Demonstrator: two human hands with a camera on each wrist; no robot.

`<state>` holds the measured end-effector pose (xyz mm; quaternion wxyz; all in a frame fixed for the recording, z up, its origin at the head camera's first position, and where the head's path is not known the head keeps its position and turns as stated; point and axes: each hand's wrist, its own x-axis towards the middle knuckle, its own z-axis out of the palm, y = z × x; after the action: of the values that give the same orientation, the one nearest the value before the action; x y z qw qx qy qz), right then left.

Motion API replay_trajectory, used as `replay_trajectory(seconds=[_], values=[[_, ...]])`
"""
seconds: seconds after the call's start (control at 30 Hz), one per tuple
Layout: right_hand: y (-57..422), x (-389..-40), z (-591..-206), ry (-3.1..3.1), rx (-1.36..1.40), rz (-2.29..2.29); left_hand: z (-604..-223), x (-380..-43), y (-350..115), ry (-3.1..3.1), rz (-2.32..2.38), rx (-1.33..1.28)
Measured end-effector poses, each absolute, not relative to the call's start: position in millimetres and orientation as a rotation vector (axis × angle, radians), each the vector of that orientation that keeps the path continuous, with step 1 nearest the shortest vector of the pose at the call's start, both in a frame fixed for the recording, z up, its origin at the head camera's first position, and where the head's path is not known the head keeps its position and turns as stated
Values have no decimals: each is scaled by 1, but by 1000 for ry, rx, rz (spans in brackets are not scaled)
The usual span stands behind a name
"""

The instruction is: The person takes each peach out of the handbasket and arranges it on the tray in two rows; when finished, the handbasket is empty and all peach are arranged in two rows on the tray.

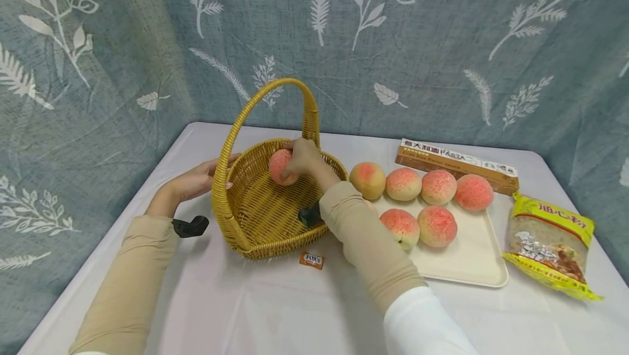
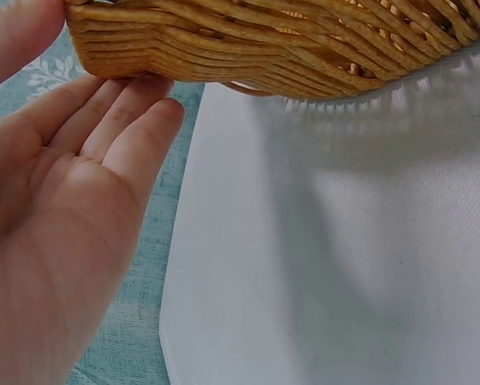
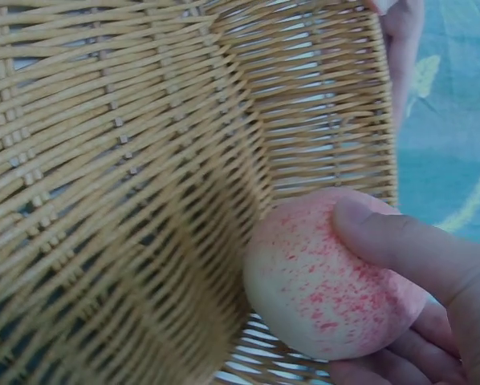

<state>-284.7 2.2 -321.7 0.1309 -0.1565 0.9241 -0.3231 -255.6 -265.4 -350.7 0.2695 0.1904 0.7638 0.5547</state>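
Note:
My right hand (image 1: 306, 157) holds a pink, speckled peach (image 3: 328, 277) inside the wicker basket (image 1: 265, 205), near its back wall. The thumb lies on top of the peach, and the fingers wrap beneath it. At the basket's left side, my left hand (image 1: 195, 180) grips the wall. Its thumb is at the rim and its fingers lie along the outside, as the left wrist view shows (image 2: 103, 160). The basket stands upright, its tall arched handle raised. No other peach shows in the visible part of the basket; my right forearm hides some of its right side.
Right of the basket, a cream tray (image 1: 472, 259) bears several peaches (image 1: 437, 226). Behind it lies a pasta box (image 1: 457, 166); a yellow pasta bag (image 1: 550, 246) lies at the right. A small orange packet (image 1: 312, 260) sits before the basket. A patterned curtain hangs behind the table.

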Motion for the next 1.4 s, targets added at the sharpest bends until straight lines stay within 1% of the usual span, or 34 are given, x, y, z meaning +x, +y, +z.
replay_trajectory(seconds=[0.23,0.43,0.73,0.93,1.4], values=[[9,-283,-304,2692,-554,-971,-351,-256,-265,2070,1502,515],[27,-276,-293,2662,-622,-1057,-350,-256,-263,2060,1494,534],[56,-255,-279,2661,-662,-1083,-349,-257,-264,2070,1477,524],[77,-239,-279,2629,-711,-1164,-350,-257,-265,2072,1490,547],[136,-202,-280,2623,-567,-1315,-356,-258,-265,2065,1483,538]])
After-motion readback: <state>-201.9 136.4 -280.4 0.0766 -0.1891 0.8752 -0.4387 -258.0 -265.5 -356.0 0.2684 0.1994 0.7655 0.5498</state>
